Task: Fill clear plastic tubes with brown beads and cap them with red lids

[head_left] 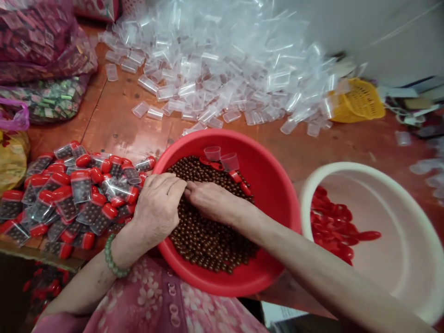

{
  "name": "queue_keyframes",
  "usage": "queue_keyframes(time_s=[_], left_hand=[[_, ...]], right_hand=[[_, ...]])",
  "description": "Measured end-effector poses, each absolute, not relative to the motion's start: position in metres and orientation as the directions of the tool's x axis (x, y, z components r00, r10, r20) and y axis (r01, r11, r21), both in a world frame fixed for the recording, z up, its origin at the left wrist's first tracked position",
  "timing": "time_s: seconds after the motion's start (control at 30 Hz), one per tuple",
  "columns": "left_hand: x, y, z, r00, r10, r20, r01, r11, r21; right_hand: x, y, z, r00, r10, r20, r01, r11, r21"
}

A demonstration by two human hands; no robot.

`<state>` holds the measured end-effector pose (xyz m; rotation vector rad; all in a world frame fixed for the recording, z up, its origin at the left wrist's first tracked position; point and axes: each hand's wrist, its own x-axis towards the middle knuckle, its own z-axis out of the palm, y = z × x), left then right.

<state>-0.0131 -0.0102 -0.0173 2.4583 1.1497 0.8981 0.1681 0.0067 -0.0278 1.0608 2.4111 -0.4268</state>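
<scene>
My left hand [157, 208], with a green bead bracelet [114, 259] at the wrist, is curled closed over the left rim of a red basin [277, 185]. My right hand [211, 201] reaches in from the right, its fingertips together and meeting the left fingers. Whatever is between the hands is hidden by their backs. Below them, many small shiny brown balls [215, 245] fill the basin's left part. Two clear plastic cups [229, 162] and a few red caps [244, 188] lie on the balls toward the basin's far side.
Left of the basin lies a heap of filled clear containers with red caps [81, 185]. Empty clear containers [215, 78] are piled at the back. A white basin [391, 231] holding red caps [333, 222] stands right, a yellow basket [360, 101] behind, plastic bags [41, 41] back left.
</scene>
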Motion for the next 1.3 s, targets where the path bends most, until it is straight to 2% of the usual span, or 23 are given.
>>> queue_keyframes(time_s=[0.1, 0.2, 0.37, 0.47, 0.6, 0.7, 0.77, 0.87, 1.03, 1.17, 1.3], left_hand=[[-0.014, -0.009, -0.018, 0.485, 0.763, 0.428, 0.584, -0.647, 0.490], [-0.013, -0.009, -0.021, 0.460, 0.773, 0.438, 0.574, -0.635, 0.517], [-0.016, -0.011, -0.021, 0.358, 0.811, 0.462, 0.480, -0.584, 0.654], [-0.022, -0.011, -0.012, 0.326, 0.875, 0.357, 0.398, -0.470, 0.788], [-0.030, -0.013, 0.004, 0.399, 0.909, 0.123, 0.277, -0.247, 0.928], [-0.032, -0.014, 0.009, 0.530, 0.848, 0.013, 0.268, -0.182, 0.946], [-0.029, -0.014, 0.009, 0.554, 0.832, -0.026, 0.303, -0.173, 0.937], [-0.021, -0.012, 0.010, 0.562, 0.825, -0.056, 0.354, -0.179, 0.918], [-0.011, -0.007, 0.011, 0.612, 0.785, -0.097, 0.380, -0.185, 0.906], [-0.012, -0.003, 0.010, 0.625, 0.763, -0.165, 0.361, -0.095, 0.928], [-0.012, -0.001, 0.011, 0.680, 0.700, -0.217, 0.400, -0.107, 0.910]], right_hand=[[0.155, 0.001, -0.029, -0.697, 0.523, -0.490, 0.693, 0.669, -0.271], [0.149, -0.002, -0.031, -0.754, 0.481, -0.448, 0.655, 0.606, -0.452], [0.152, -0.003, -0.034, -0.733, 0.610, -0.302, 0.585, 0.337, -0.738], [0.159, -0.004, -0.026, -0.697, 0.684, -0.215, 0.500, 0.250, -0.829], [0.170, -0.005, -0.008, -0.630, 0.774, -0.067, 0.427, 0.273, -0.862], [0.177, -0.005, 0.001, -0.579, 0.814, 0.052, 0.372, 0.320, -0.871], [0.181, -0.005, 0.004, -0.564, 0.821, 0.089, 0.383, 0.356, -0.852], [0.186, -0.004, 0.004, -0.558, 0.823, 0.107, 0.425, 0.394, -0.815], [0.190, -0.005, 0.006, -0.540, 0.829, 0.145, 0.385, 0.396, -0.833], [0.190, -0.011, 0.012, -0.528, 0.840, 0.127, 0.352, 0.352, -0.867], [0.191, -0.024, 0.021, -0.574, 0.815, 0.073, 0.353, 0.327, -0.876]])
